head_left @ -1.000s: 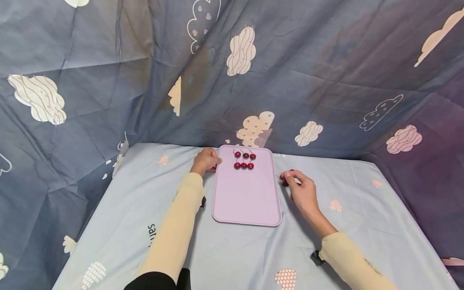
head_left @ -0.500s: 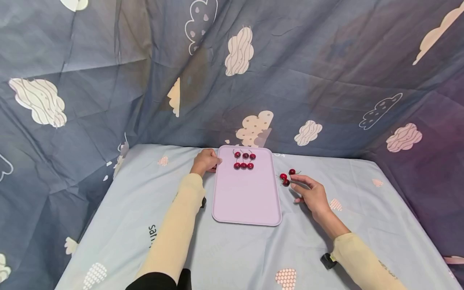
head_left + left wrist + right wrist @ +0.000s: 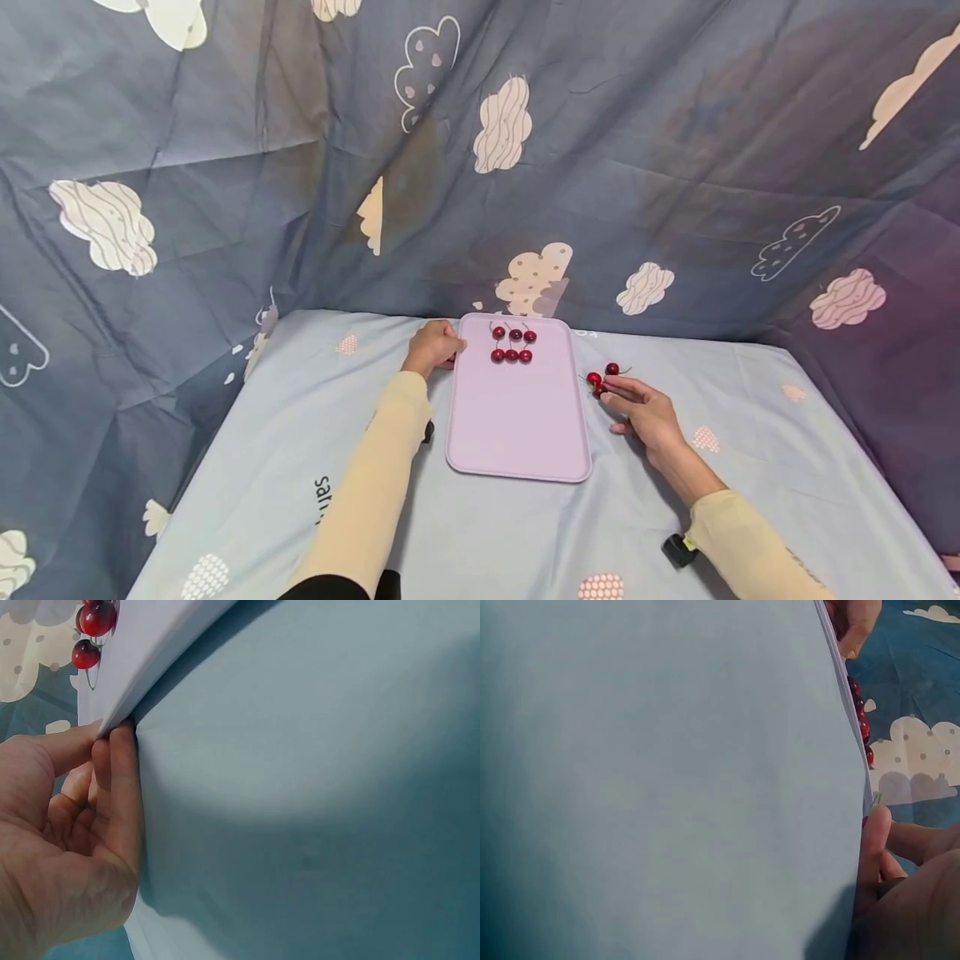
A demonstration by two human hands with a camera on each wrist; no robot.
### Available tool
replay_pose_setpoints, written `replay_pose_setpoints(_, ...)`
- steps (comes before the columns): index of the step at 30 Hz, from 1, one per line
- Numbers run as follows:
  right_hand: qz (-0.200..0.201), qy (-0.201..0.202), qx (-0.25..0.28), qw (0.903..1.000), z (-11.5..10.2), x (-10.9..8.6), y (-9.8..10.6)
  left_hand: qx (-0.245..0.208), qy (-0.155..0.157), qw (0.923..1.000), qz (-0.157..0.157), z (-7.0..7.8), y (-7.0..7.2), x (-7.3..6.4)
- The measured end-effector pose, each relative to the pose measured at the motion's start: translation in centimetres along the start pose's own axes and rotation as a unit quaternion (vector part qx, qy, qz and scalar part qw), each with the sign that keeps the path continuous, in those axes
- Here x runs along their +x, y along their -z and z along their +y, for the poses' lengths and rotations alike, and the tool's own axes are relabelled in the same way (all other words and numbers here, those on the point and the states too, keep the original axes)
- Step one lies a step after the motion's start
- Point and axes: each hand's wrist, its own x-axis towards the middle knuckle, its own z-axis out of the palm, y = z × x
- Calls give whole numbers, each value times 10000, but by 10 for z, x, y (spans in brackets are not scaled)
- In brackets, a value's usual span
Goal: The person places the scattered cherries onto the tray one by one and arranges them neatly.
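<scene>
My left hand grips the left edge of a pale purple tray near its far corner; in the left wrist view, thumb and forefinger pinch the rim. On the tray's far half lie several dark red cherries with stems, in two rows. Right of the tray, my right hand has its thumb and forefinger tips against a dark cherry; whether they pinch it is unclear. A brighter cherry touches that one, and another cherry lies just beyond them.
A light blue patterned cloth covers the table. Behind it hangs a dark blue cloth with cloud prints, which also closes off both sides. The tray's far edge lies close to this backdrop.
My right hand drew back from over the loose cherries, uncovering them, then moved slightly left so its fingertips meet the dark one. The left hand stays on the tray. The head view shifted slightly.
</scene>
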Motion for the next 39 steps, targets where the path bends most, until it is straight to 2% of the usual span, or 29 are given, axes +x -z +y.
replay_pose_setpoints(3, 114, -13, 34, 9999, -1, 1, -4, 62, 20, 10000, 14, 0, 1, -1)
replay_pose_setpoints(9, 337, 13, -87, 9994, 0, 2, -4, -93, -49, 9999, 1, 1, -1, -3)
replay_pose_setpoints(20, 312, -39, -117, 9994, 0, -1, -4, -111, 5, 9999, -14, 1, -1, -2)
replay_pose_setpoints(29, 377, -222, 214, 9988, -8, -4, -6, 2, -30, 10000, 93, 2, 2, -2)
replay_pose_setpoints(39, 81, -130, 762, 9970, -10, -16, -4, 8, -19, 10000, 75, 0, -2, -1)
